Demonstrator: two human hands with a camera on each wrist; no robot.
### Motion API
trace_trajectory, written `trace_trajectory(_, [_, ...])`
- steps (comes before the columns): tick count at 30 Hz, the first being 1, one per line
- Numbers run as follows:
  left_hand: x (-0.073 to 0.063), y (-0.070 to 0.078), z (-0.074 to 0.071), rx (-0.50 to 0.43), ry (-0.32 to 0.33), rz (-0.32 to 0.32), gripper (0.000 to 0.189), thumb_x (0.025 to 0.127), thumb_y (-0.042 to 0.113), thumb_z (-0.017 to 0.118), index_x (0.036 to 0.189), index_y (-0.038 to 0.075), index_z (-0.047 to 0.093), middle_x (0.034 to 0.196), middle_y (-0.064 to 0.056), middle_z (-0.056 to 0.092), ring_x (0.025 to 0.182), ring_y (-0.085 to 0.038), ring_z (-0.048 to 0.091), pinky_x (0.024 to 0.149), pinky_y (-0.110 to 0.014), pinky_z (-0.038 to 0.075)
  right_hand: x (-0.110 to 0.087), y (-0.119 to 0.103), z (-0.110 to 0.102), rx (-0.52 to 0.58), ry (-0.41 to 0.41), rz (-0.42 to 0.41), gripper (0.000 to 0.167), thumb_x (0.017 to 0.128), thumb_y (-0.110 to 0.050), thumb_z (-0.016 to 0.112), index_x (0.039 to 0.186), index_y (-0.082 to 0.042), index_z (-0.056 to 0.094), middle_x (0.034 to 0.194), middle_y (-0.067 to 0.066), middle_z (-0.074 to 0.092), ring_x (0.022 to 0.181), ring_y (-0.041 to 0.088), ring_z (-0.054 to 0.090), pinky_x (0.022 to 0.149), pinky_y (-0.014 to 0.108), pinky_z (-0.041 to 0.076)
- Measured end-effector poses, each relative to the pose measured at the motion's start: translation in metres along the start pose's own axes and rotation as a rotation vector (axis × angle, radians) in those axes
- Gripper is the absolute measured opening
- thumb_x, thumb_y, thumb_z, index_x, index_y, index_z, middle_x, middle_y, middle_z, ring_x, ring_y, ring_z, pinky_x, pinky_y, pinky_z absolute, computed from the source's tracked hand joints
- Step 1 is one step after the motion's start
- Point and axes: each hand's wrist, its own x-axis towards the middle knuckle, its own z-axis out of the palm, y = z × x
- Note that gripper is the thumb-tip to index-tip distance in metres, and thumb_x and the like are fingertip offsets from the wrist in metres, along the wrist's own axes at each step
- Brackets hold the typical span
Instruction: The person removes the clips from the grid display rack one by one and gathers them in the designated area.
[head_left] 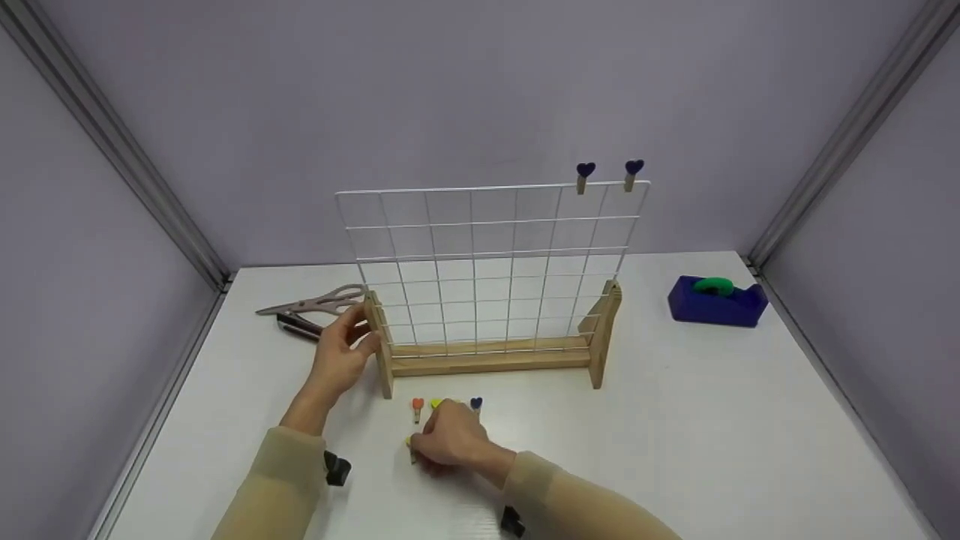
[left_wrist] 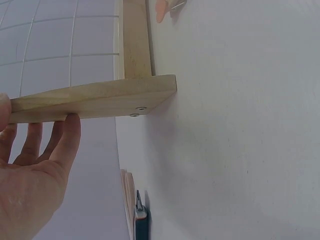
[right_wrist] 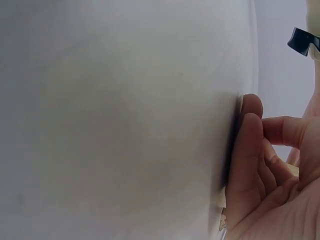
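A white wire grid panel (head_left: 491, 259) stands upright in a wooden stand (head_left: 491, 363). My left hand (head_left: 341, 356) grips the stand's left side piece, thumb and fingers on opposite faces, as the left wrist view (left_wrist: 92, 100) shows of that wooden side piece. My right hand (head_left: 450, 435) is low at the tabletop, curled fingertips pinching at a small clothespin with a yellow heart (head_left: 409, 442), mostly covered by the fingers. Beyond it lie clothespins with an orange heart (head_left: 418, 404), a yellow heart (head_left: 436, 403) and a dark blue heart (head_left: 476, 403). The right hand hides some of this row.
Two dark blue heart clothespins, one (head_left: 585, 172) left of the other (head_left: 634, 171), sit on the grid's top wire at the right. Scissors (head_left: 319, 302) and a black cutter (head_left: 298, 325) lie behind my left hand. A blue tape dispenser (head_left: 716, 307) stands far right.
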Motion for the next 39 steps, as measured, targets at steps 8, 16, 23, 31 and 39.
trace_trajectory(8, [0.001,0.001,-0.001,0.016,-0.013,-0.021,0.056,0.110,-0.001,0.065,0.164,0.002,0.052,0.165,-0.024,0.057,0.158,-0.044,0.054,0.115,-0.024,0.062,-0.004,0.001,-0.012,0.080,-0.114,-0.038,0.031,0.097,-0.022,0.082,0.069,-0.009,0.085,0.057,0.001,0.074,0.045,0.007,0.064,0.043,0.015,0.052])
trace_trajectory(16, [0.000,0.000,-0.001,0.035,-0.014,-0.020,0.056,0.110,-0.003,0.064,0.165,0.002,0.051,0.166,-0.025,0.056,0.158,-0.046,0.054,0.118,-0.029,0.062,-0.015,-0.009,-0.072,0.024,-0.116,-0.213,0.025,0.099,-0.024,0.078,0.089,-0.004,0.089,0.074,0.003,0.082,0.060,0.008,0.071,0.053,0.018,0.059])
trace_trajectory(23, [0.000,0.001,-0.002,0.060,-0.034,-0.019,0.056,0.111,-0.001,0.063,0.165,0.004,0.050,0.167,-0.023,0.054,0.160,-0.044,0.052,0.121,-0.033,0.061,-0.034,-0.022,-0.153,-0.017,-0.157,-0.513,0.016,0.104,-0.015,0.075,0.102,-0.005,0.088,0.091,0.013,0.085,0.073,0.007,0.073,0.062,0.014,0.060])
trace_trajectory(31, [-0.003,0.002,-0.003,0.056,-0.022,-0.019,0.056,0.110,-0.002,0.064,0.164,0.003,0.051,0.166,-0.024,0.056,0.159,-0.046,0.053,0.119,-0.028,0.062,-0.062,-0.047,-0.229,-0.215,-0.066,-0.661,0.012,0.102,-0.013,0.077,0.100,-0.010,0.089,0.092,0.008,0.086,0.080,0.006,0.077,0.073,0.018,0.067])
trace_trajectory(39, [-0.003,0.001,-0.001,0.041,-0.019,-0.025,0.058,0.110,-0.001,0.066,0.165,0.002,0.050,0.168,-0.025,0.054,0.160,-0.046,0.052,0.122,-0.031,0.060,-0.087,-0.079,-0.301,-0.388,0.159,-0.802,0.011,0.099,-0.007,0.081,0.106,-0.009,0.089,0.101,0.004,0.088,0.090,0.021,0.084,0.081,0.022,0.070])
